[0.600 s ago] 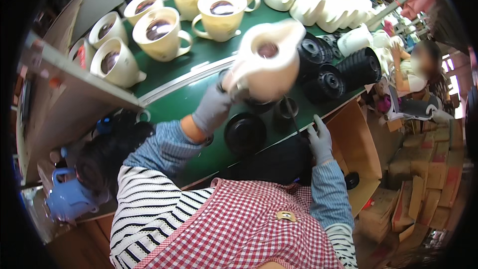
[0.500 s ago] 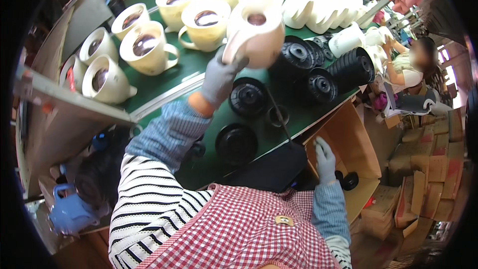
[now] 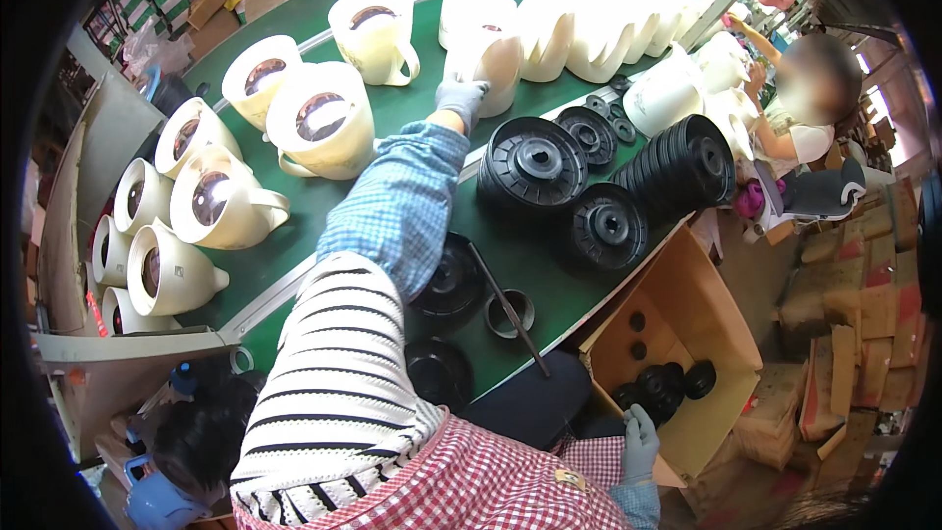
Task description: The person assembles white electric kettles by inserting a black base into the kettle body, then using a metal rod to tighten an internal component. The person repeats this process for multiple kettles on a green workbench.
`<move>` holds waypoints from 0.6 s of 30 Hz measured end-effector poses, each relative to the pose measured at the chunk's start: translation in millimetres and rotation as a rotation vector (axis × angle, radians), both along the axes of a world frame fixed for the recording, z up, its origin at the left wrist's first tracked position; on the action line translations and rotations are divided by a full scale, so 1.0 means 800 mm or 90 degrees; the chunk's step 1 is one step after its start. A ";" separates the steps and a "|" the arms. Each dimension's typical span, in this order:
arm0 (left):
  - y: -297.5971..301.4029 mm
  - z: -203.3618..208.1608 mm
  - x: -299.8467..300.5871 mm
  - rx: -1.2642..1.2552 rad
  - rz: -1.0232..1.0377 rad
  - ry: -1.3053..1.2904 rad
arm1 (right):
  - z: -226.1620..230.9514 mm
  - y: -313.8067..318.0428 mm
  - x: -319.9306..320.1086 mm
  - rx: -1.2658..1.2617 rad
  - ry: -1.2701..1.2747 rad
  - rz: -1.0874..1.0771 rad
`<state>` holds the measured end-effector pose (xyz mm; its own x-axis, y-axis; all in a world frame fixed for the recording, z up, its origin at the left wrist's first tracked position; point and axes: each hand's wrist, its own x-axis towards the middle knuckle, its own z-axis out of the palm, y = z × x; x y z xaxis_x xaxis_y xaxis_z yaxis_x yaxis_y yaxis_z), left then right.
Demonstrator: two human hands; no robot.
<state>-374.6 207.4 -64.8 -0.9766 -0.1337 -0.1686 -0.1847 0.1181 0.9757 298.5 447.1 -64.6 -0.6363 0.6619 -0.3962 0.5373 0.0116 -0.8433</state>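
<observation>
Evidently, the pinkish-cream jug [image 3: 497,67] is gripped by the left hand [image 3: 461,100], its fingers curled closed, at the row of white jugs [image 3: 597,31]. The right hand [image 3: 641,444] is held half-curled beside the cardboard box [image 3: 728,358]; whether anything is grasped cannot be told. Placing seems nearly done; cream jugs [image 3: 329,159] are left standing apart, possibly unhandled.
</observation>
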 end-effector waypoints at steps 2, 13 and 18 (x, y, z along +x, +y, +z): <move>-0.007 0.045 0.012 -0.259 0.068 0.121 | -0.002 0.000 0.002 0.036 -0.022 0.023; -0.136 0.213 -0.027 -0.911 -0.077 0.034 | -0.013 -0.002 0.000 0.147 -0.054 0.082; -0.185 0.151 -0.118 -0.920 -0.060 0.138 | 0.007 -0.007 -0.003 0.136 -0.053 0.111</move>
